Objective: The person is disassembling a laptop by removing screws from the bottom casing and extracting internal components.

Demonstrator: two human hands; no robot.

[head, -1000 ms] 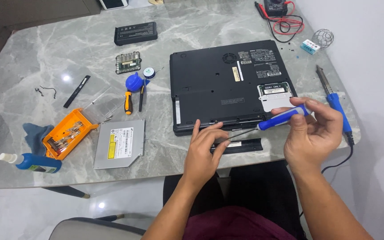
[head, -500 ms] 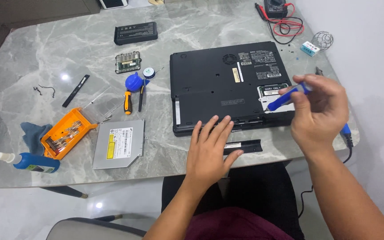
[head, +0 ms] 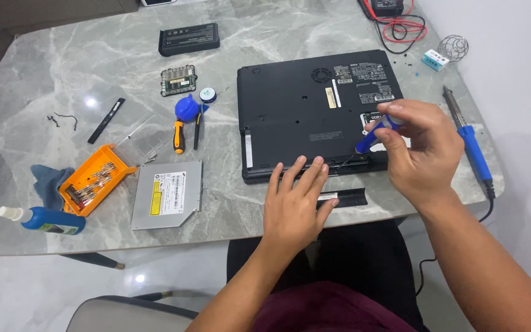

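A black laptop (head: 305, 110) lies upside down on the grey marble table (head: 93, 61). My right hand (head: 414, 154) grips a blue-handled screwdriver (head: 370, 138), its tip down at the laptop's near right edge. My left hand (head: 293, 206) lies flat with fingers spread on the table, fingertips touching the laptop's near edge. A narrow black cover strip (head: 346, 197) lies beside that hand.
A silver optical drive (head: 168, 194), an orange bit tray (head: 92, 178), a blue bottle (head: 44, 219) and a blue cloth (head: 47, 181) sit left. Screwdrivers (head: 179, 132), a circuit board (head: 179, 80) and a battery (head: 188, 38) lie further back. A blue soldering iron (head: 469, 141) rests right.
My right hand lifted the screwdriver away from my left, then brought its tip down onto the laptop's right edge. My left hand let go and flattened against the laptop's near edge.
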